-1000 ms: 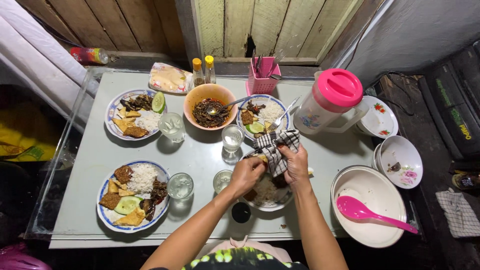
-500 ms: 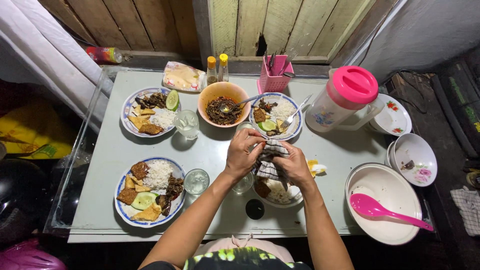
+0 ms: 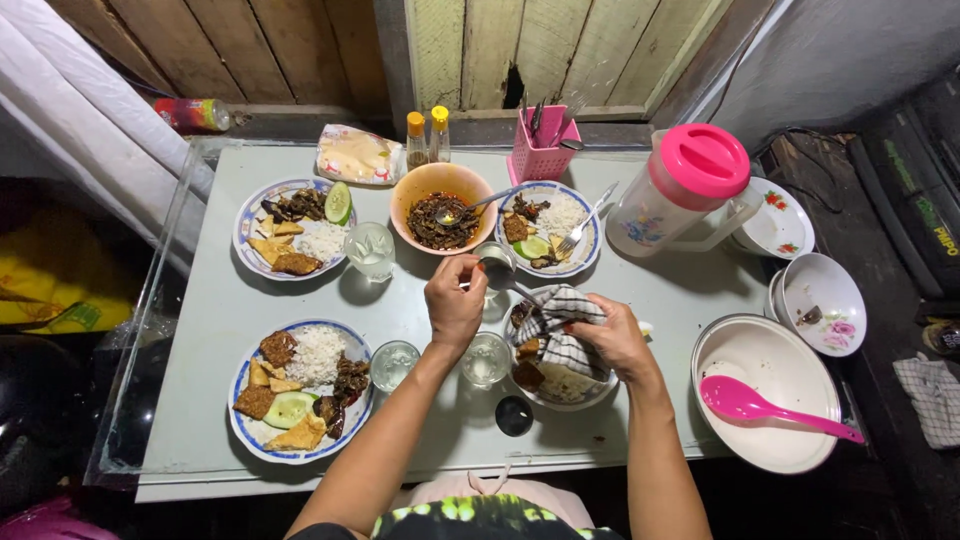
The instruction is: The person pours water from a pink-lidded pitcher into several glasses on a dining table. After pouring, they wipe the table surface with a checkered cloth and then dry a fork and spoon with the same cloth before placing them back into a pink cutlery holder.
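Spoon gripped by left hand, checked cloth clutched by right hand, four plates of food, four glasses counted on desk

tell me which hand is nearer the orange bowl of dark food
Left. The left hand holds a spoon just below the orange bowl. The right hand sits further off to the lower right, gripping a checked cloth over a plate.

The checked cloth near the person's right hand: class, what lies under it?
The checked cloth drapes over a plate of rice and dark food, held by the right hand. The plate's far part is covered and cannot be seen.
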